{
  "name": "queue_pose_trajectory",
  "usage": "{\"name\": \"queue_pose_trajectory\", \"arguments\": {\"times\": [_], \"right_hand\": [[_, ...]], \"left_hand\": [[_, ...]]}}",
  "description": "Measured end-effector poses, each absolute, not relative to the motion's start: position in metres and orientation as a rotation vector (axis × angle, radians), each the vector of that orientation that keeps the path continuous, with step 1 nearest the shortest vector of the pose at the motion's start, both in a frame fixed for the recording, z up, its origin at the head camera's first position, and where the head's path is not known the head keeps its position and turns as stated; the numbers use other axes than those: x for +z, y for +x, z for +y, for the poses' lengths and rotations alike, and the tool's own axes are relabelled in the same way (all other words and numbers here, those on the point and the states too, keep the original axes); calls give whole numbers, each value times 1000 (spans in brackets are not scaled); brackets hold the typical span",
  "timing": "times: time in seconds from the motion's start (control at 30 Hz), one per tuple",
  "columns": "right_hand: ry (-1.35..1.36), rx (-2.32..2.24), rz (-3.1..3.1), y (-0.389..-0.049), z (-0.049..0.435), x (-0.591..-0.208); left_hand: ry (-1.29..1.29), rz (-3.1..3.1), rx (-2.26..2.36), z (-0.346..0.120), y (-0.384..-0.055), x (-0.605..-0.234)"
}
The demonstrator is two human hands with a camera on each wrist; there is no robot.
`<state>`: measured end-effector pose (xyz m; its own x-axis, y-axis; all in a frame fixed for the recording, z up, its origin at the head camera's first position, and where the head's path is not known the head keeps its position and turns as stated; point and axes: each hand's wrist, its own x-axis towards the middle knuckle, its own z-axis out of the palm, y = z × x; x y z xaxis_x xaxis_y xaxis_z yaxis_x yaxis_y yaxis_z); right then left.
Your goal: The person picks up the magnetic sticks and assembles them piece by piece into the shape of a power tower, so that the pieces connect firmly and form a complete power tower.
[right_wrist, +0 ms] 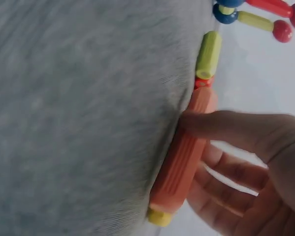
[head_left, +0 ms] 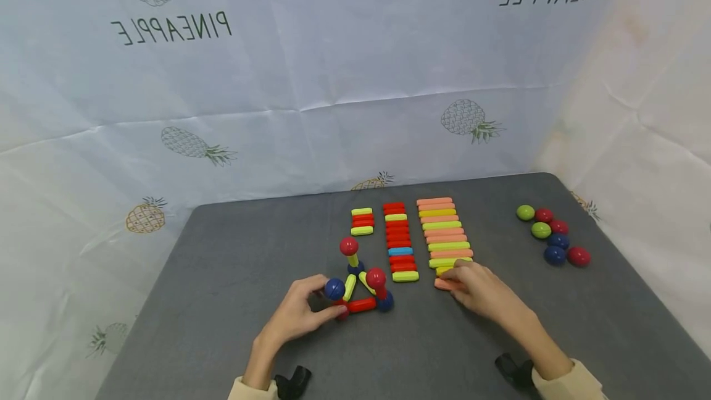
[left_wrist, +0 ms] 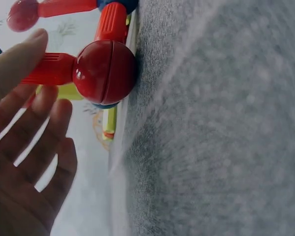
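A ball-and-rod frame stands on the table, its triangular base made of two yellow-green rods and a red rod (head_left: 362, 305). Red balls (head_left: 349, 245) top two of its uprights, and a blue ball (head_left: 334, 289) tops the third. My left hand (head_left: 300, 310) holds that third upright, a red rod (left_wrist: 51, 69), between thumb and fingers just above a red base ball (left_wrist: 105, 73). At the near end of the right-hand column, my right hand (head_left: 486, 292) pinches an orange rod (right_wrist: 174, 169), thumb on its near side and fingers behind.
Short rods lie in a small stack (head_left: 362, 221) and a longer red column (head_left: 397, 233). Beyond my right hand runs a column of longer orange, yellow and green rods (head_left: 444, 232). Several loose balls (head_left: 558, 241) sit at the right. A pineapple-print cloth (head_left: 333, 141) hangs behind the table.
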<state>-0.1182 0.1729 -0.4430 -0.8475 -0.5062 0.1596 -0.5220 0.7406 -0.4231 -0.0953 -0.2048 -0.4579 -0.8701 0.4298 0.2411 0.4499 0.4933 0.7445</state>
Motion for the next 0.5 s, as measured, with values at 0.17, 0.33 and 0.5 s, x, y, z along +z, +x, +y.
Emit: {"name": "queue_pose_trajectory", "arguments": {"times": [0.17, 0.33, 0.5], "right_hand": [[914, 880, -2782, -115, 162, -427], [949, 1127, -2537, -104, 133, -400], [1064, 1329, -2268, -93, 94, -391]], "left_hand": [[-796, -2649, -1397, -204, -95, -456], [-799, -2631, -1400, -204, -95, -455], [-792, -2614, -1399, -204, -95, -456]]}}
